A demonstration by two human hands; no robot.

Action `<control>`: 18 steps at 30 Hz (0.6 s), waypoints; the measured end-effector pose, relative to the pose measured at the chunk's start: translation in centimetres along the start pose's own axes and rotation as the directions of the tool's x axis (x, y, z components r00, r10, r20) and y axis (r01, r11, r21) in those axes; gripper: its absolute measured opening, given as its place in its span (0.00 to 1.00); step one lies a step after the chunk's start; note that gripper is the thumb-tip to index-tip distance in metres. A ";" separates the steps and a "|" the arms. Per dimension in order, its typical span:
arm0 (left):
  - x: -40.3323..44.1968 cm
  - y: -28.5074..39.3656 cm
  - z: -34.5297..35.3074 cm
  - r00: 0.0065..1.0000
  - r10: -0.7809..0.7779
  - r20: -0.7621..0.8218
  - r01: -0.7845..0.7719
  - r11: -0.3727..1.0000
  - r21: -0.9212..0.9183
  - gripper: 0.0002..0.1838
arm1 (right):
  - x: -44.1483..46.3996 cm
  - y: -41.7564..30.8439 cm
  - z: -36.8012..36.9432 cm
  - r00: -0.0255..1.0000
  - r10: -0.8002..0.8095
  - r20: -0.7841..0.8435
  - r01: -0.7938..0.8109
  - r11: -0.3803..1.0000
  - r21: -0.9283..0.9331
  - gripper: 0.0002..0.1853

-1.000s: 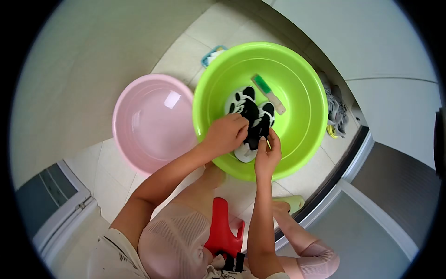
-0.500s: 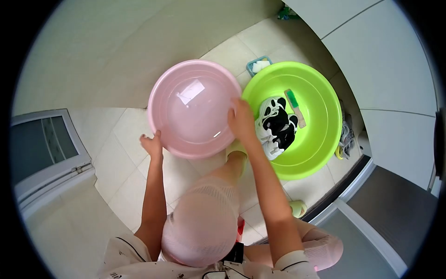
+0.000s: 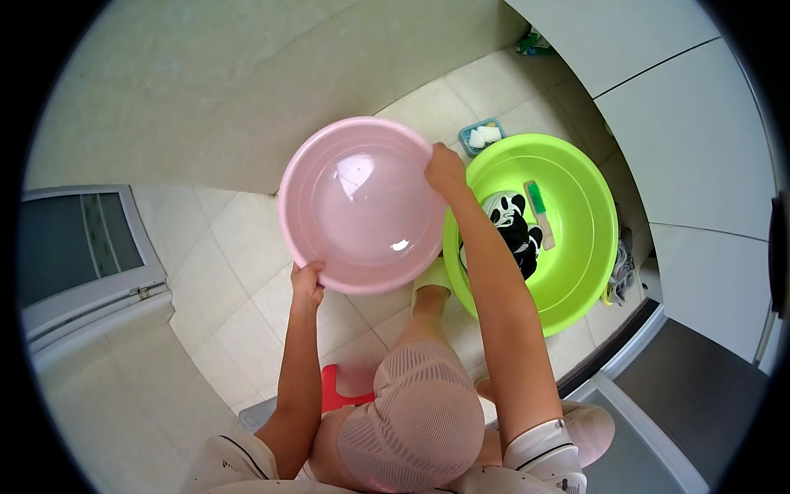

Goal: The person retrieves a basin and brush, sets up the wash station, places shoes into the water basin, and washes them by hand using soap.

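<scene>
A pink basin [image 3: 362, 276] stands on the floor, with bright reflections inside that look like those of clear water. My left hand [image 3: 308, 282] grips its near left rim, fingers closed over the edge. On the right side of the same rim, my right hand [image 3: 445, 170] is closed too. Beside it stands a green basin [image 3: 588, 247] holding black and white sneakers [image 3: 517, 235], partly hidden by my right forearm. A scrub brush [image 3: 540, 214] with green bristles and a wooden handle lies next to the shoes.
A small blue basket [image 3: 471, 146] with white pieces sits behind the green basin. Grey cloth-like items [image 3: 623, 267] lie to its right. A red stool [image 3: 333, 391] is by my legs. The wall rises behind the pink basin; cabinets [image 3: 691, 148] border the right.
My left hand has closed on the pink basin's rim, and my right hand has moved up along the rim and gripped it. The whole view has shifted, and a red stool shows more.
</scene>
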State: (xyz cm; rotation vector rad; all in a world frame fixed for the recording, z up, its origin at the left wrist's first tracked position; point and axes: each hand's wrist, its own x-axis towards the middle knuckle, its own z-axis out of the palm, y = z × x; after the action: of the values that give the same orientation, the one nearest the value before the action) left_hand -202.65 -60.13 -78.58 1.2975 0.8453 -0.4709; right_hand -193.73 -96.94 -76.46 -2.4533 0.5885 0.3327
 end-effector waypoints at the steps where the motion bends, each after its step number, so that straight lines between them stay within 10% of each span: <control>1: -0.4 0.7 0.2 1.000 0.010 -0.003 -0.010 1.000 0.006 0.36 | -0.1 0.2 0.0 1.000 -0.018 -0.024 0.019 1.000 0.021 0.14; 18: -11.5 18.8 0.7 0.910 0.402 0.106 -0.410 0.826 0.388 0.22 | -12.1 -2.9 -8.7 0.920 0.056 -0.387 0.150 0.864 0.480 0.17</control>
State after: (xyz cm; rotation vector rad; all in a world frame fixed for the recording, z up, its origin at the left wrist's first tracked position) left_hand -195.95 -58.04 -57.75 1.8035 0.4381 -0.3213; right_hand -201.98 -95.99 -63.82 -2.0158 0.6758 -0.3150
